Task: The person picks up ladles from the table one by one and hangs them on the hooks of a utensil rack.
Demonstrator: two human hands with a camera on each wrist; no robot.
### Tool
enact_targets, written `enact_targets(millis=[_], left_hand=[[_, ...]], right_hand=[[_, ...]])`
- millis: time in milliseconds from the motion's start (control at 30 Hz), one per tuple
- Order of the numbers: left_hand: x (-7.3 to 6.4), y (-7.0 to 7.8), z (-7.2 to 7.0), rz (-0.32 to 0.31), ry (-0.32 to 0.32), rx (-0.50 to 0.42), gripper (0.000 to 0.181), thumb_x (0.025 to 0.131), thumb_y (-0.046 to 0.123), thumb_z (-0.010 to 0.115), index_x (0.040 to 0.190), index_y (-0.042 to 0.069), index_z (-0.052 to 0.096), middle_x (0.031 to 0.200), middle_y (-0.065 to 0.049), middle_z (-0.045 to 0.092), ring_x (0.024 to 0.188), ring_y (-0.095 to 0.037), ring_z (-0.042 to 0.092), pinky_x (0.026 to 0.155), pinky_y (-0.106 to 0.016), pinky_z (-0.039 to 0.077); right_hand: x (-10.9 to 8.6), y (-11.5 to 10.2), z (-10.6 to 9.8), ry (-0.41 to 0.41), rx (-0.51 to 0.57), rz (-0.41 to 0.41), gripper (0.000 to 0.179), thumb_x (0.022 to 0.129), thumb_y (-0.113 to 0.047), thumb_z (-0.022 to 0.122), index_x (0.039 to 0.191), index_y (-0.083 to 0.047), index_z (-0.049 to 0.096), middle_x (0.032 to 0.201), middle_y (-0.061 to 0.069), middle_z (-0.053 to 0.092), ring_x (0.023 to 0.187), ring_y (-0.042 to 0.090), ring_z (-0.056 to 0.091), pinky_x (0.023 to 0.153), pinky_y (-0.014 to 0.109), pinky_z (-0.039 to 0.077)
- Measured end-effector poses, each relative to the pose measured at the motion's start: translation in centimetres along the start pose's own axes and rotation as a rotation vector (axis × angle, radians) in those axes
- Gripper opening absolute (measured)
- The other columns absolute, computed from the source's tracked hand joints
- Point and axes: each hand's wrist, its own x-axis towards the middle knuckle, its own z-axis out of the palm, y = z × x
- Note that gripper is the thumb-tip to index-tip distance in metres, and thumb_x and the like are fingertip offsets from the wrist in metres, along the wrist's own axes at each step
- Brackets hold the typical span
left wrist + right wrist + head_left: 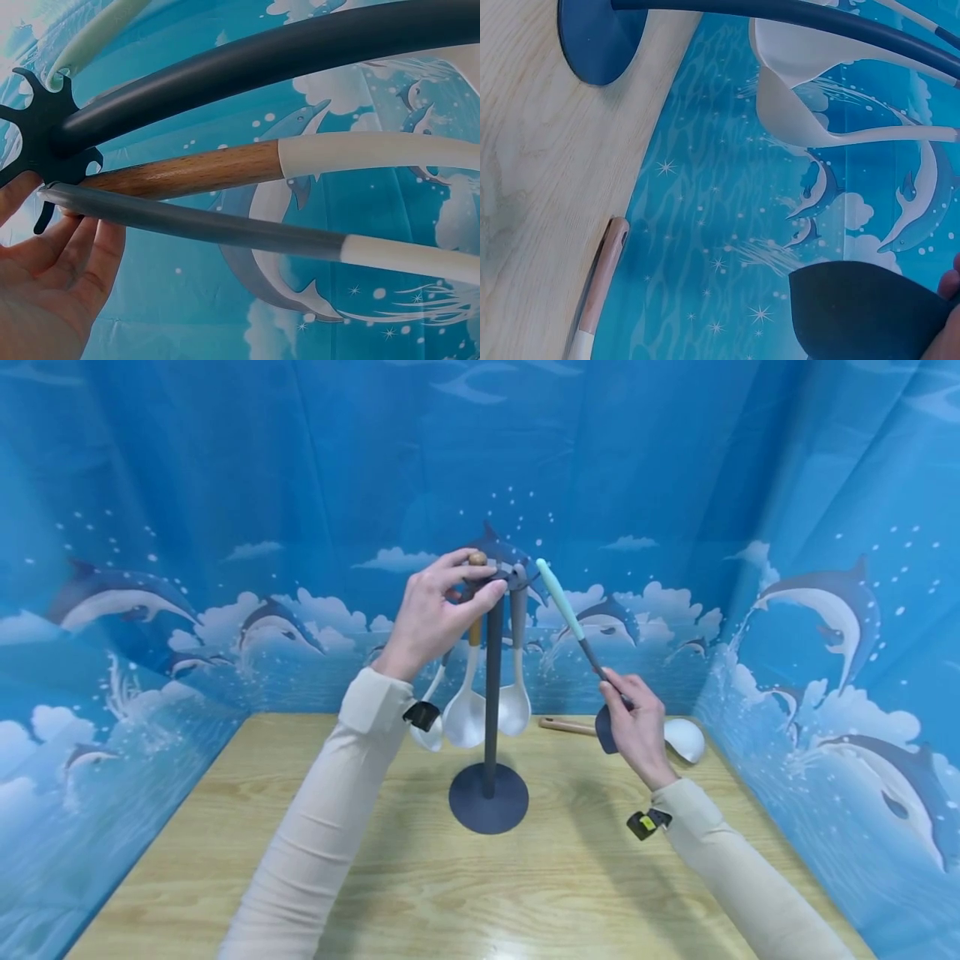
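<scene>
A dark utensil stand rises from a round base, with several hooks at its top. My left hand grips the hooked top between thumb and fingers. In my right hand is a spatula, pinched low on its dark shaft; its mint handle points up-left to the stand. The spatula's dark head shows in the right wrist view. The handle's end meets a hook in the left wrist view; whether it is hooked through, I cannot tell. A wooden-handled ladle and a grey-handled utensil hang there.
Another white ladle hangs right of the pole. On the wooden table, a white-headed ladle with a wooden handle lies behind my right hand. A blue dolphin-print curtain encloses the back and sides.
</scene>
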Motion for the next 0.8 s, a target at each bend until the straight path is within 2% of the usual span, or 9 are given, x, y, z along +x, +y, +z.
enact_targets(millis=[333, 800], left_hand=[[-0.1, 0.1, -0.1, -0.002, -0.002, 0.014, 0.044, 0.093, 0.045, 0.065, 0.126, 0.016, 0.069, 0.147, -0.004, 0.05, 0.129, -0.023, 0.049, 0.091, -0.039, 0.052], [-0.1, 0.1, -0.1, 0.012, -0.004, 0.013, 0.043, 0.093, 0.044, 0.065, 0.126, 0.016, 0.069, 0.147, -0.003, 0.05, 0.128, -0.022, 0.05, 0.09, -0.037, 0.052]], right_hand=[[-0.1, 0.1, 0.4, -0.013, 0.011, -0.034, 0.03, 0.098, -0.022, 0.06, 0.126, -0.012, 0.068, 0.096, 0.007, 0.066, 0.071, 0.003, 0.051, 0.06, 0.019, 0.039], [-0.2, 0.5, 1.4, -0.029, 0.023, -0.022, 0.03, 0.098, -0.02, 0.061, 0.126, -0.011, 0.069, 0.098, 0.009, 0.065, 0.074, 0.003, 0.052, 0.061, 0.019, 0.04]])
